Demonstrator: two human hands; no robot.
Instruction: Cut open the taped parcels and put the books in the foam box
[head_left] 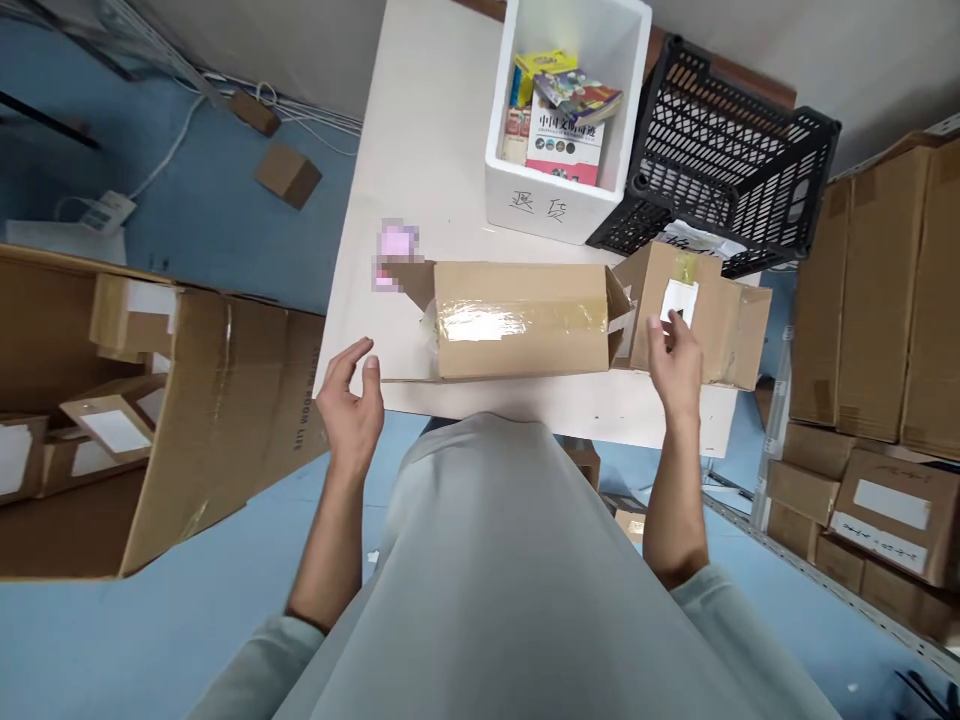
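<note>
At table (420, 150), two cartons (521, 320) (739, 330), two hands (352, 410) (675, 365)

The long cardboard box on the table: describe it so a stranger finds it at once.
Start at the pale table. Near its front edge lies the long cardboard box. Unlike the smaller labelled box on its right, shiny clear tape covers its top.

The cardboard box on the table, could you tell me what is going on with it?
A person stands at the table, a taped box lying before them. Their left hand hovers open near its left end, touching nothing. Their right hand is open at its right end, in front of a second, labelled box; contact is unclear. A bin of books and a black crate stand behind.
</note>
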